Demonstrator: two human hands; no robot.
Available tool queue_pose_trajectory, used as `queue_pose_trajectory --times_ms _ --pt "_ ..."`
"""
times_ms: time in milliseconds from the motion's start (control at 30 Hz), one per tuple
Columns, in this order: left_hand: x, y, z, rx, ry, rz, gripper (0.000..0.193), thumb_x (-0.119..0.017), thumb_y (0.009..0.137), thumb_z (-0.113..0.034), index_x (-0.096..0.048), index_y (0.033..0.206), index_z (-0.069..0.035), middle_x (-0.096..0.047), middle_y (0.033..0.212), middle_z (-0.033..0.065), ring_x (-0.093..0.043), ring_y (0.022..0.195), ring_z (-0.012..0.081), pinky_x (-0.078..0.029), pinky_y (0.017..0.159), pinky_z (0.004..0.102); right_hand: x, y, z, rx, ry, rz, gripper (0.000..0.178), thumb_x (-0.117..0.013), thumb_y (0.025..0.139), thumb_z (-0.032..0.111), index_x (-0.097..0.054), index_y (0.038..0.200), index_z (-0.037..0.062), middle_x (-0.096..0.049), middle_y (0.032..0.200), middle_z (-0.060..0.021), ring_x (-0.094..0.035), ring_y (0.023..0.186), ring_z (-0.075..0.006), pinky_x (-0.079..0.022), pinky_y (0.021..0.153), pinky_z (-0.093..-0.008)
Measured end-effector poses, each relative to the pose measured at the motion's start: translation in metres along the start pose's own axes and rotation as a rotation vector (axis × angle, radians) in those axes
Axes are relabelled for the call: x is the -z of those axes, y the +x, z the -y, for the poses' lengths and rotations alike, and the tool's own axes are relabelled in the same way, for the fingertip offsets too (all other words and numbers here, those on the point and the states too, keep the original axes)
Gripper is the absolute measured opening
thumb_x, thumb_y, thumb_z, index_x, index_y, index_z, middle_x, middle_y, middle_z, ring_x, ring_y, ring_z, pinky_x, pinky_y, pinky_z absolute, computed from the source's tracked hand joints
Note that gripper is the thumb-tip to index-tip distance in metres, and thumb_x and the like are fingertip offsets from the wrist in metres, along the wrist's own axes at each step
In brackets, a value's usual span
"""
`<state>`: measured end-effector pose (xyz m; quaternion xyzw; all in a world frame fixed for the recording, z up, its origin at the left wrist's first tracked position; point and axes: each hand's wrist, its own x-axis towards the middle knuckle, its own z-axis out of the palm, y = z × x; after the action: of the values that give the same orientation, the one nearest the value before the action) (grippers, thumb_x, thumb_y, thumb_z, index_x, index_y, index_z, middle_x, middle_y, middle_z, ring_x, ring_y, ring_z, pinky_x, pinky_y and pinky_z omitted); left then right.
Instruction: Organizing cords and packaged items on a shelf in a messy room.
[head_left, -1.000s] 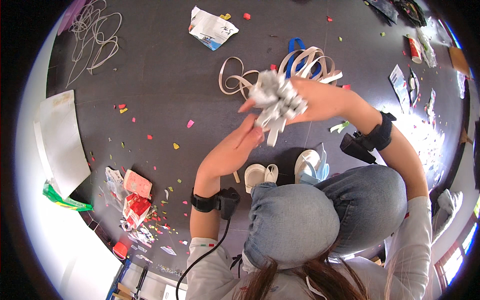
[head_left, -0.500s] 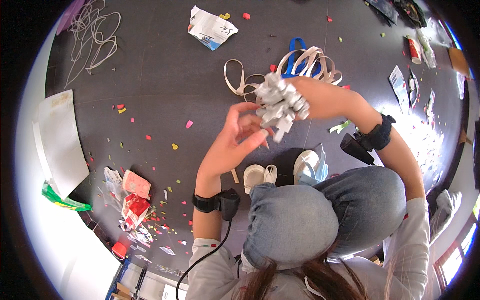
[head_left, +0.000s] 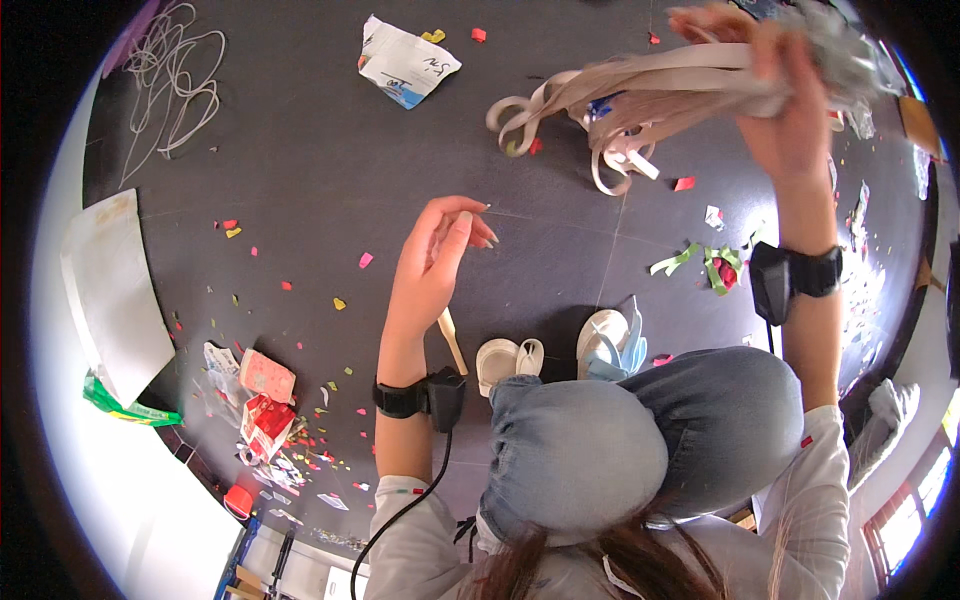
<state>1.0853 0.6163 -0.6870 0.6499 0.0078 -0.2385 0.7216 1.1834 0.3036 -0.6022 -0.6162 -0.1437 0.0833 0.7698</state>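
"So, what is your right hand (head_left: pixel 785 130) doing up there?"

"Your right fingers bend around the beige ribbon (head_left: pixel 660 75), gripping it at the upper right. The ribbon streams leftward from your hand, with its loops curling above the dark floor (head_left: pixel 330 180)."

"And the silvery bunch (head_left: pixel 835 55)?"

"It sits right beside those fingers, too blurred to tell whether you grip it as well."

"What about your left hand (head_left: pixel 430 250)?"

"It is free, well apart from the ribbon, with your fingers loosely bent and the thumb beside them. A thin wooden stick (head_left: pixel 453 340) lies near your left wrist."

"Anything blue near the ribbon?"

"Yes, a blue strip (head_left: pixel 602 106) shows partly beneath it. Left of that lies a torn white packet (head_left: pixel 405 62)."

"And nearer your knees (head_left: pixel 580 440)?"

"Your white shoe (head_left: pixel 497 367) shows just ahead of them, and to the right, a green ribbon (head_left: pixel 676 260) lies near a red and green scrap (head_left: pixel 724 270)."
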Motion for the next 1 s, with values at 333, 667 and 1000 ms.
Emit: queue_pose_trajectory --times_ms 333,667,1000 --pt "-0.028 0.0 -0.118 -0.016 0.187 0.013 0.019 -0.049 0.091 -0.008 -0.057 0.107 -0.001 -0.063 0.096 0.0059 -0.059 0.091 0.0128 -0.044 0.083 0.0259 0.007 -0.013 0.142 -0.005 0.143 0.284 0.046 -0.017 0.096 0.051 -0.045 0.078 0.0184 -0.05 0.088 -0.0041 -0.045 0.107 -0.0291 -0.016 0.105 -0.0566" --pt "-0.145 -0.048 -0.32 -0.29 0.647 0.303 0.043 -0.062 0.075 -0.006 -0.051 0.117 -0.004 -0.055 0.113 0.0159 -0.053 0.105 0.0312 -0.04 0.089 0.0365 -0.08 -0.029 0.308 -0.07 0.303 0.12 0.057 -0.013 0.095 0.052 -0.048 0.076 0.0118 -0.058 0.079 -0.0129 -0.057 0.088 -0.0348 -0.032 0.095 -0.0578" --pt "-0.158 -0.157 -0.429 0.144 0.44 0.317 0.021 -0.042 0.089 -0.008 -0.058 0.101 0.0 -0.062 0.087 0.0067 -0.056 0.084 0.0125 -0.043 0.075 0.025 -0.135 -0.046 0.53 0.158 0.409 -0.134 0.051 -0.013 0.098 0.042 -0.042 0.067 0.0127 -0.051 0.057 -0.0054 -0.054 0.061 -0.0247 -0.041 0.085 -0.0458"
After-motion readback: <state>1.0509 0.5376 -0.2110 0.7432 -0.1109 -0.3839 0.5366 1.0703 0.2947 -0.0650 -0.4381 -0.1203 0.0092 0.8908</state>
